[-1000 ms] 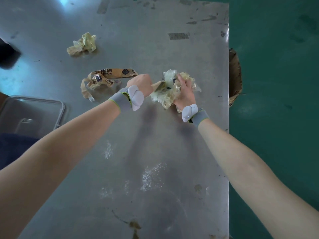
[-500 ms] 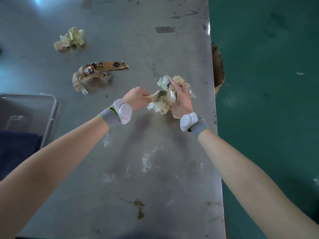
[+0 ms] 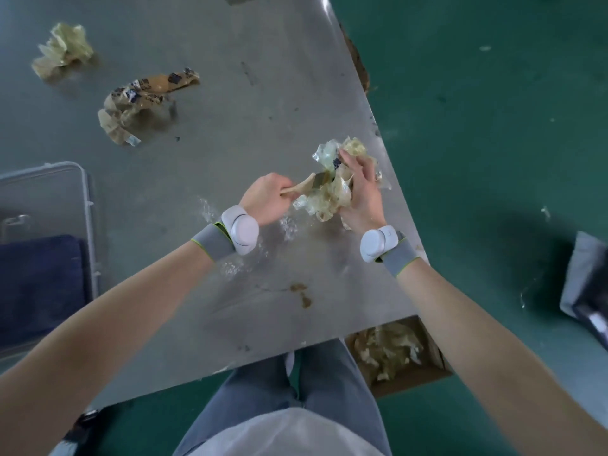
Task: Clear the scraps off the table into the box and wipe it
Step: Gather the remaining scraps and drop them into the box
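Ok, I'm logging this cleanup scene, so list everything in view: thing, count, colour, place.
metal table: one, grey, centre
tape wad: one, yellowish clear, gripped in both hands near the right table edge
printed tape scrap: one, brown, upper left of table
crumpled scrap: one, pale yellow, far left
cardboard box: one, brown, on the floor below the table corner, scraps inside
plastic bin: one, clear, left, dark blue cloth inside
floor: green
left hand: holds a tape strip
right hand: grips the wad
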Tool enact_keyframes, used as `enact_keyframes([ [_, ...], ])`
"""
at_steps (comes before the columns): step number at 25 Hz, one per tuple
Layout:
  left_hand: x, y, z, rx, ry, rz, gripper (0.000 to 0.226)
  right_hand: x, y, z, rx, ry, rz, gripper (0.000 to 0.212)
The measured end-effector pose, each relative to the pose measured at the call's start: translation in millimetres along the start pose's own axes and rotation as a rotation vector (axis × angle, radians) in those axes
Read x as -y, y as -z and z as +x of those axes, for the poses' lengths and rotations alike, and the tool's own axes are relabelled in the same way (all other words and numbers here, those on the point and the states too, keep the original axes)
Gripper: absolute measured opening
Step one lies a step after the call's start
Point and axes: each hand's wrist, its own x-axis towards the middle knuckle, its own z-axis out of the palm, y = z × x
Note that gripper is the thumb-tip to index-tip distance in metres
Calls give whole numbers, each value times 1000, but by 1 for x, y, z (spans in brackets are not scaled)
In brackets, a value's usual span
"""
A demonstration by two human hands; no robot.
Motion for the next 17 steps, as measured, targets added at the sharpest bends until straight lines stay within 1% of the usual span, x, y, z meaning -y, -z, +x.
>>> enact_keyframes([
  [2, -11, -14, -15, 51, -53, 16, 24, -5, 8, -34, -74, -60, 0, 88],
  [6, -36, -44, -34, 122, -133, 45, 24, -17, 27, -89, -198, -149, 4, 85],
  [8, -57, -62, -42, 179, -196, 62, 24, -29, 43, -116, -273, -224, -12, 85],
  [13, -99, -100, -57, 255, -327, 74, 21, -57, 65, -170, -454, -285, -26, 83],
  [17, -133, -149, -80, 361, -405, 108, 24, -91, 81, -229, -584, -371, -45, 82],
])
